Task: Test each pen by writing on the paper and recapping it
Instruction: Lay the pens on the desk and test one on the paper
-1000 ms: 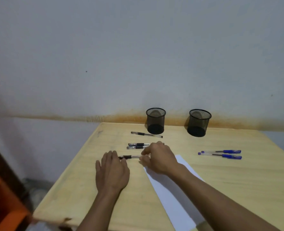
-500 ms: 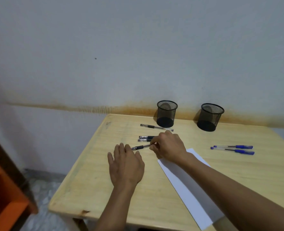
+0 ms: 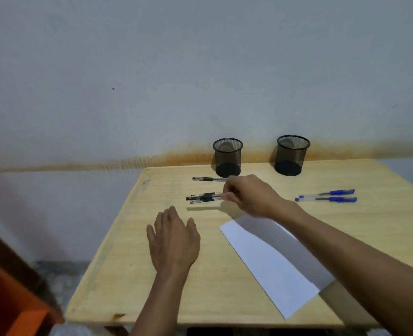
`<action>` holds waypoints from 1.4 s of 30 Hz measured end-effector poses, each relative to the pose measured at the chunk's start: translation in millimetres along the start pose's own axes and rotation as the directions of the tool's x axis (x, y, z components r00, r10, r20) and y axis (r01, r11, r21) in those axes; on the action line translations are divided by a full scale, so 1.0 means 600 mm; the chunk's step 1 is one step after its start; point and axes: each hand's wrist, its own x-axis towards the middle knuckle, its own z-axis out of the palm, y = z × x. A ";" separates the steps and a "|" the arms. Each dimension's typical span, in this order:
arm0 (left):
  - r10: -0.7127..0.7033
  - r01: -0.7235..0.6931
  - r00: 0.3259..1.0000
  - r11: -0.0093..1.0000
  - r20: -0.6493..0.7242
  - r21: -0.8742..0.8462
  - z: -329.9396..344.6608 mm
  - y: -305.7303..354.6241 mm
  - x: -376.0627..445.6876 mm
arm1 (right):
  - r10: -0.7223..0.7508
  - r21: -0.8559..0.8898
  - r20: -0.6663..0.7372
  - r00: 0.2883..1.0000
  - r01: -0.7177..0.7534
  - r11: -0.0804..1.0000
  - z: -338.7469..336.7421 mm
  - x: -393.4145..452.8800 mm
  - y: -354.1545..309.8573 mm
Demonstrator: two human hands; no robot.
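Note:
My right hand (image 3: 251, 197) pinches a capped black pen (image 3: 202, 197) by its rear end and holds it level just above the table, over two more black pens (image 3: 200, 202) lying side by side. The held pen's shadow falls on the wood in front of them. A further black pen (image 3: 209, 179) lies behind, near the left cup. My left hand (image 3: 174, 241) rests flat on the table with fingers spread, holding nothing. The white paper (image 3: 268, 258) lies at an angle under my right forearm. Two blue pens (image 3: 326, 197) lie at the right.
Two black mesh cups (image 3: 227, 157) (image 3: 291, 155) stand at the back of the wooden table (image 3: 133, 282) against the wall. An orange piece of furniture (image 3: 4, 301) stands at the lower left, beside the table's left edge.
My right hand has lifted the black pen off the table and carried it back over the two black pens. My left hand has come off the pen and lies flat nearer to me.

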 end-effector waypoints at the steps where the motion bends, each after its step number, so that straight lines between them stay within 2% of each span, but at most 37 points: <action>1: 0.014 -0.015 1.000 0.998 -0.019 -0.060 -0.001 -0.002 -0.001 | 0.016 0.143 -0.052 0.999 -0.009 0.990 -0.015 -0.012 0.009; 4: 0.123 -0.162 0.981 0.943 -0.149 -0.291 -0.015 0.009 -0.009 | 0.045 0.357 -0.157 0.987 0.015 0.934 -0.065 -0.056 0.026; 6: 0.274 -0.338 0.933 0.892 -0.235 -0.299 -0.027 0.036 -0.021 | 0.074 0.417 -0.163 0.984 0.001 0.909 -0.095 -0.085 0.030; 8: 0.385 -0.446 0.890 0.848 -0.245 -0.287 -0.034 0.073 -0.029 | 0.113 0.490 -0.147 0.983 -0.027 0.871 -0.115 -0.109 0.036; 10: 0.463 -0.513 0.857 0.811 -0.227 -0.282 -0.035 0.111 -0.033 | 0.167 0.637 -0.150 0.975 -0.034 0.770 -0.131 -0.129 0.041; 14: 0.566 -0.609 0.793 0.726 -0.226 -0.318 -0.024 0.177 -0.030 | 0.358 0.883 -0.202 0.912 0.011 0.470 -0.150 -0.160 0.059; 15: 0.591 -0.634 0.773 0.711 -0.230 -0.305 -0.022 0.190 -0.031 | 0.386 0.910 -0.173 0.906 -0.003 0.415 -0.145 -0.162 0.060; 17: 0.630 -0.670 0.741 0.682 -0.230 -0.293 -0.015 0.220 -0.037 | 0.407 0.926 -0.123 0.905 -0.043 0.376 -0.134 -0.168 0.069; 20: 0.628 -0.671 0.740 0.663 -0.241 -0.332 -0.006 0.241 -0.046 | 0.427 0.930 -0.100 0.899 -0.068 0.361 -0.123 -0.171 0.084; 24: 0.637 -0.680 0.732 0.663 -0.239 -0.314 -0.008 0.238 -0.051 | 0.403 0.917 -0.123 0.907 -0.052 0.396 -0.123 -0.171 0.106; 28: 0.419 -0.452 0.891 0.795 -0.172 -0.405 -0.036 0.174 -0.005 | 0.539 0.952 -0.235 0.809 0.079 0.297 -0.171 -0.160 0.157; 30: 0.362 -0.373 0.927 0.864 -0.098 -0.337 -0.045 0.139 0.013 | 0.550 0.942 -0.267 0.791 0.093 0.324 -0.186 -0.160 0.180; 33: 0.293 -0.290 0.956 0.918 -0.029 -0.269 -0.026 0.120 0.024 | 0.542 0.938 -0.239 0.806 0.046 0.344 -0.162 -0.159 0.179; 37: 0.338 -0.337 0.941 0.937 -0.005 -0.092 0.021 0.115 0.050 | 0.550 0.933 -0.184 0.815 -0.031 0.357 -0.119 -0.159 0.164; 42: 0.399 -0.395 0.917 0.910 -0.010 0.121 0.053 0.110 0.071 | 0.539 0.919 -0.193 0.820 -0.042 0.393 -0.100 -0.156 0.152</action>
